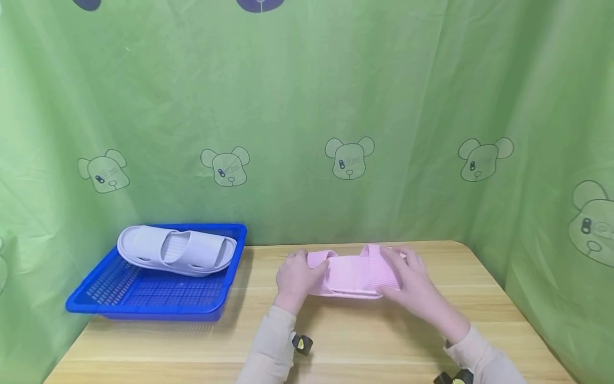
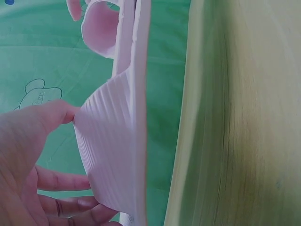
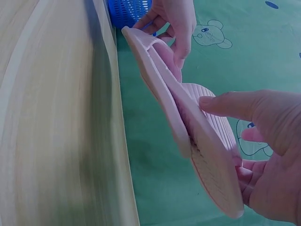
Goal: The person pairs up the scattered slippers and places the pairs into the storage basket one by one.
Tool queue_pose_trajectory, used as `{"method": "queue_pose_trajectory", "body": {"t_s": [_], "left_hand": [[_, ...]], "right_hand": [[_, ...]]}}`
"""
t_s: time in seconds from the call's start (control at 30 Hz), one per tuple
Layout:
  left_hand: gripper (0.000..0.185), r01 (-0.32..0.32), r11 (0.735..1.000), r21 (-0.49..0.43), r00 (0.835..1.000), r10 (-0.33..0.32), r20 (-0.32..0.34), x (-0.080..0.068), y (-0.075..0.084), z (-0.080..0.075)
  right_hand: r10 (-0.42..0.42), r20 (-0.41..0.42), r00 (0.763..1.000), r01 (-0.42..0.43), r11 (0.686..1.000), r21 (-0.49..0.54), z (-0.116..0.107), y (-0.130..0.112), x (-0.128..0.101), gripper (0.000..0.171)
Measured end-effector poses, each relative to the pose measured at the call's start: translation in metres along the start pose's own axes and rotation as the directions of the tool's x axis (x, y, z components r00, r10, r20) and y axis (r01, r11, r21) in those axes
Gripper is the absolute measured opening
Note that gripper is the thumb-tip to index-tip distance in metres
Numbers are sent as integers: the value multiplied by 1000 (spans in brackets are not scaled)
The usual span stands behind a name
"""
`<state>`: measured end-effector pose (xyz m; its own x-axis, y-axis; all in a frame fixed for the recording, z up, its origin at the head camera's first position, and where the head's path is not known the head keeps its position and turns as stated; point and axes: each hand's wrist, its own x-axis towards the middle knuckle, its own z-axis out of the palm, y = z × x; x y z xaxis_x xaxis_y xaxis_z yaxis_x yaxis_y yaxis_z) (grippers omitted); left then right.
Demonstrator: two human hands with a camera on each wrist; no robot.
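Observation:
Two pink slippers (image 1: 349, 273) are held sideways just above the table, one overlapping the other. My left hand (image 1: 293, 274) grips the ribbed strap (image 2: 106, 141) at the left end, thumb on one side and fingers on the other. At the right end, my right hand (image 1: 411, 282) holds the other ribbed strap (image 3: 216, 113) with its thumb and fingers. The right wrist view shows the two soles lying partly against each other, with a gap between them. Part of each strap is covered by the hands.
A blue plastic basket (image 1: 223, 298) stands at the left of the wooden table (image 1: 364, 341). Pale lavender slippers (image 1: 192, 250) lie in it along the back. A green curtain (image 1: 288, 106) with bear prints hangs behind and at both sides.

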<state>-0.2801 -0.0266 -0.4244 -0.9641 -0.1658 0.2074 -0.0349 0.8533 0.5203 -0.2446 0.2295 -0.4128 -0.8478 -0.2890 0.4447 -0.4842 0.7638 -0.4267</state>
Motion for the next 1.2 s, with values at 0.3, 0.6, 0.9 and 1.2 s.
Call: {"method": "queue_pose_trajectory", "body": {"t_s": [0.3,0.6,0.9,1.2], "left_hand": [[68,0,1000,-1,1000,0,-16,1,-2,3],[66,-17,1000,15,1000,17,-25,1,-1,3],[63,-59,998,1,997,59,-58,1,-2,3],[65,-91,995,-26,994,89,-69,2,-3,5]], "right_hand": [[-35,-1,999,35,999,-8,2,-1,-1,84],[-97,15,995,97,995,-25,4,-4,-1,86],[-128,-1,992,128,990,-63,3,-4,-2,83],[-81,-16,997,79,990,-116,-3,-6,-1,85]]}}
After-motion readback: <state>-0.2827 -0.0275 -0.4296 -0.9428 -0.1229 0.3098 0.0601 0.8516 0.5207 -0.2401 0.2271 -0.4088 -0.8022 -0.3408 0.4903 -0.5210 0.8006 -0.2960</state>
